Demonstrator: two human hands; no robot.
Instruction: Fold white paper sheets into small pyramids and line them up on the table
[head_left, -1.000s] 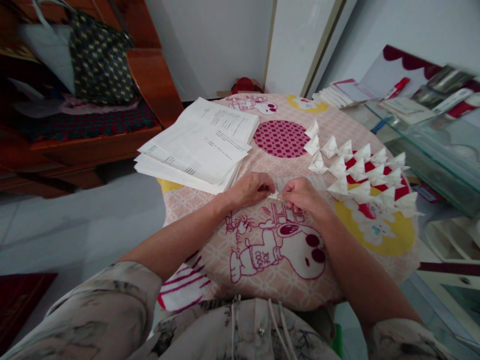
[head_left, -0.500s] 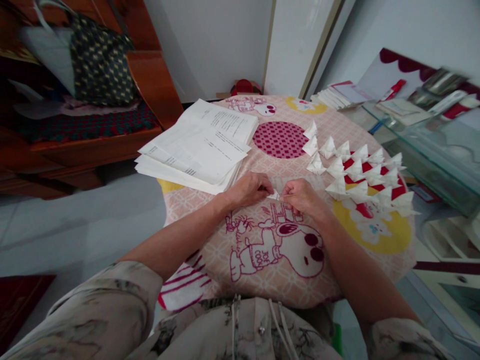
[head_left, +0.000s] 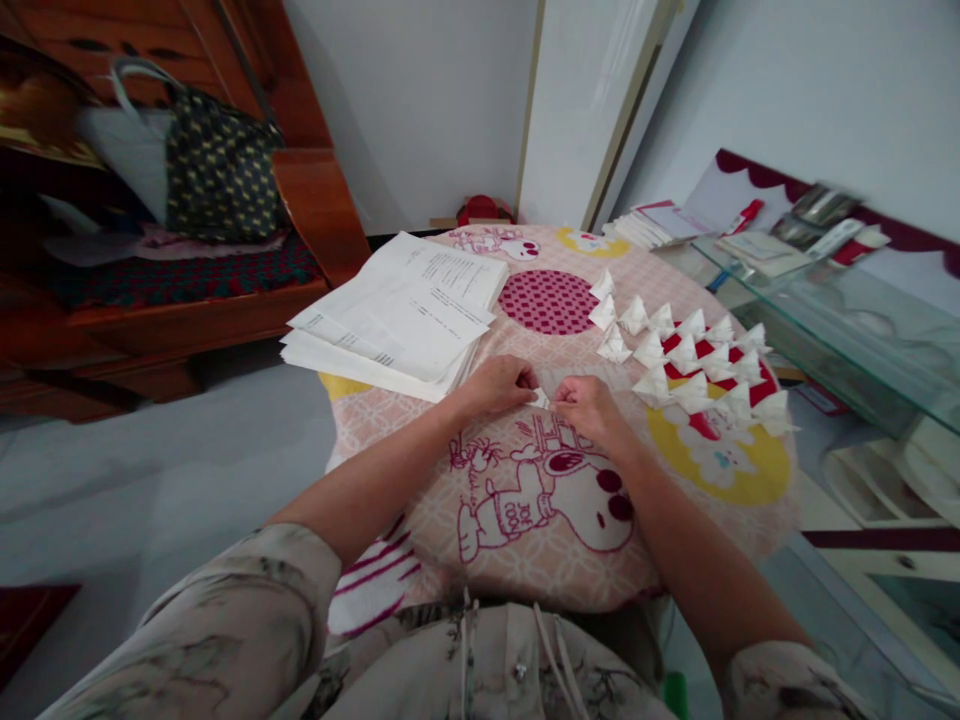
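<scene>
A small folded piece of white paper is pinched between my two hands over the middle of the cloth-covered round table. My left hand is closed on its left end, and my right hand has its fingertips pressed together at the right end. Much of the paper is hidden by the fingers. To the right stand several pointed folded paper pieces in rough rows. A stack of printed sheets lies to the left, just beyond my left hand.
A glass shelf on the right carries a metal container, a red marker and papers. More papers are piled at the table's far right. On the left is a wooden bench with a patterned bag.
The whole view has tilted up and shifted slightly, so the table sits lower in it. Both hands still hold the small paper, their fingers a little shifted.
</scene>
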